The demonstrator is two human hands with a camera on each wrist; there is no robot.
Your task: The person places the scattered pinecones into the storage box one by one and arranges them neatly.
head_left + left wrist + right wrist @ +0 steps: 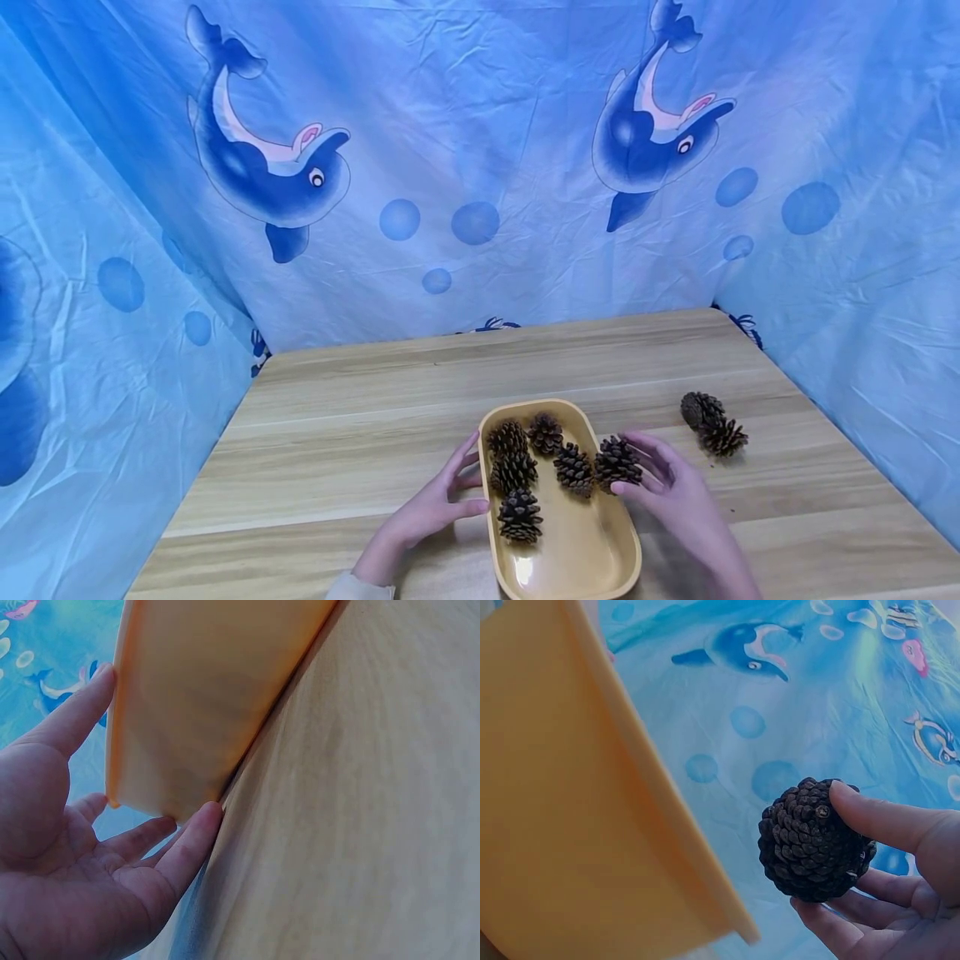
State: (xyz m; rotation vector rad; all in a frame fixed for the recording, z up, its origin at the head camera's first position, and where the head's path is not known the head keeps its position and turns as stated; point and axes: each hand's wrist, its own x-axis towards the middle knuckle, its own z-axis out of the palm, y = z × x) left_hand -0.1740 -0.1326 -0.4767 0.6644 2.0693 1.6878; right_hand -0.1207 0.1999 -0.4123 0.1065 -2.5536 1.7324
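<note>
A yellow-orange rectangular tray (558,562) with rounded corners lies on the table, several dark brown pine cones (520,515) inside it, mostly along its left side and far end. One more pine cone (814,840) is pinched between the thumb and fingers of my right hand (667,487), just above the tray's right rim. My left hand (438,504) touches the tray's left side with spread fingers. In the left wrist view the thumb (90,705) rests by the rim and the other fingertips meet the tray's wall low down.
Two pine cones (712,423) lie together on the wood-grain table (337,433), to the right of the tray. A blue cloth (525,150) printed with dolphins and bubbles hangs behind the table and along both sides.
</note>
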